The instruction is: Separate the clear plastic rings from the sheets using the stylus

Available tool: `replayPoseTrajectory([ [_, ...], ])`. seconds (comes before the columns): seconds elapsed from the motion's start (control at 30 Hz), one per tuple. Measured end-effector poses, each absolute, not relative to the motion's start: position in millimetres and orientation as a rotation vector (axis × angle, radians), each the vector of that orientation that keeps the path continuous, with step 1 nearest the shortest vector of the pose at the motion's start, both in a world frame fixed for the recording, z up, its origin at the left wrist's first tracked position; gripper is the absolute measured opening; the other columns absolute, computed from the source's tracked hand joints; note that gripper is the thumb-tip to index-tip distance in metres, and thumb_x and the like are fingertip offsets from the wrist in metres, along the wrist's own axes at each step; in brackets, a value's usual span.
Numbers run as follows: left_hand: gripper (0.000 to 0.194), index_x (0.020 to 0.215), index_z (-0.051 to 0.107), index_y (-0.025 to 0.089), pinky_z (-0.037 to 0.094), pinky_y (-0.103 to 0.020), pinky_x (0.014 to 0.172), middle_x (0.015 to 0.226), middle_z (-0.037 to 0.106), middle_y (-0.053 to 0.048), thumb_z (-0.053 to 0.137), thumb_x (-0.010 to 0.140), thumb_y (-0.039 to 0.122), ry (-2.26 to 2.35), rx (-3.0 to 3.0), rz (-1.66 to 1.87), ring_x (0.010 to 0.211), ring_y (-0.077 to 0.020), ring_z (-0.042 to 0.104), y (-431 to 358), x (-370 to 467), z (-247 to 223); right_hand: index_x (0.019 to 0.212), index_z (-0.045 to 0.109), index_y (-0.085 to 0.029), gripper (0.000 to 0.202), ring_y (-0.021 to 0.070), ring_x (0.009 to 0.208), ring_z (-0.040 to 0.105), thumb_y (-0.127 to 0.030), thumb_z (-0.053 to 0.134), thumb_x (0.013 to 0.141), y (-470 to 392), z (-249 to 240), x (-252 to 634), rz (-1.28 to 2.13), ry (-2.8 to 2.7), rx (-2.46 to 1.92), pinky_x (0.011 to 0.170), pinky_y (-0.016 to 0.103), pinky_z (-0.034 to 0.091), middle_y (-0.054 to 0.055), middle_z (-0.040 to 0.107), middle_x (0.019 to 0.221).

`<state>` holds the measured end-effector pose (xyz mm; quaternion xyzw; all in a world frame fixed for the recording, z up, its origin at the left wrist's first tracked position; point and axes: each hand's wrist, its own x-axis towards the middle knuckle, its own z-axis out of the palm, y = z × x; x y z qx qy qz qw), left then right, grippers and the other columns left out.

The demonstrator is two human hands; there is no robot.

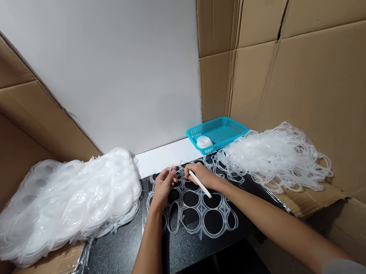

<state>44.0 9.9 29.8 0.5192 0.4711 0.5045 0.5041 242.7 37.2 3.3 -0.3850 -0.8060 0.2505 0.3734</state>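
A translucent plastic sheet of joined rings (189, 208), with round openings, lies spread on the dark speckled tabletop. My left hand (165, 185) is closed at the sheet's far part, thumb and fingers pinching its clear plastic. Beside it, my right hand (204, 176) grips a slim white pen-like tool (201, 184), its pale end slanting back toward me. The tool's working tip is hidden by my fingers. The two hands are a short gap apart.
At left rests a thick stack of white translucent plastic sheets (73, 199). A tangled pile of clear ring sheets (272, 155) lies at right. Behind stands a turquoise basket (224, 125) with white discs (204, 142) inside. Cardboard panels (313, 85) flank the table (117, 256).
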Motion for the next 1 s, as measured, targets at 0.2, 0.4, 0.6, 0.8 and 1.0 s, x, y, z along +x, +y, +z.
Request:
replayPoseTrajectory([
  [0.2, 0.055, 0.114, 0.077, 0.019, 0.047, -0.027, 0.065, 0.095, 0.075, -0.005, 0.084, 0.072, 0.055, 1.207, 1.334, 1.233, 0.065, -0.0126, 0.057, 11, 47, 25, 0.083, 0.065, -0.020, 0.013, 0.0236, 0.098, 0.075, -0.007, 0.062, 0.085, 36, 15, 244, 0.564, -1.919, -0.983, 0.101, 0.043, 0.044, 0.005, 0.080, 0.097],
  [0.4, 0.054, 0.109, 0.082, 0.018, 0.047, -0.029, 0.068, 0.106, 0.078, -0.009, 0.083, 0.074, 0.058, 1.151, 1.460, 1.129, 0.075, -0.0167, 0.060, 6, 51, 31, 0.080, 0.060, -0.023, 0.019, 0.0229, 0.090, 0.076, -0.032, 0.073, 0.089, 32, 17, 240, 0.746, -1.739, -0.645, 0.084, 0.036, 0.057, 0.007, 0.079, 0.099],
  [0.6, 0.048, 0.094, 0.083, 0.017, 0.044, -0.028, 0.068, 0.083, 0.074, -0.005, 0.080, 0.078, 0.061, 1.076, 1.525, 1.044, 0.073, -0.0163, 0.058, 1, 52, 36, 0.074, 0.059, -0.023, 0.029, 0.0210, 0.078, 0.074, -0.043, 0.075, 0.088, 32, 16, 238, 0.748, -1.618, -0.747, 0.077, 0.034, 0.058, 0.005, 0.079, 0.088],
  [0.8, 0.048, 0.086, 0.076, 0.015, 0.040, -0.027, 0.066, 0.072, 0.066, -0.001, 0.079, 0.077, 0.062, 1.086, 1.531, 1.081, 0.066, -0.0128, 0.052, 0, 59, 32, 0.074, 0.057, -0.024, 0.035, 0.0224, 0.072, 0.074, -0.051, 0.074, 0.086, 31, 16, 238, 0.826, -1.556, -0.848, 0.072, 0.035, 0.059, 0.004, 0.076, 0.077],
  [1.0, 0.042, 0.079, 0.072, 0.017, 0.044, -0.029, 0.074, 0.075, 0.066, -0.001, 0.074, 0.082, 0.060, 1.138, 1.558, 1.157, 0.074, -0.0156, 0.055, 3, 58, 33, 0.090, 0.048, -0.027, 0.033, 0.0245, 0.085, 0.077, -0.054, 0.065, 0.095, 31, 18, 238, 0.784, -1.551, -0.900, 0.084, 0.040, 0.059, 0.005, 0.078, 0.090],
])
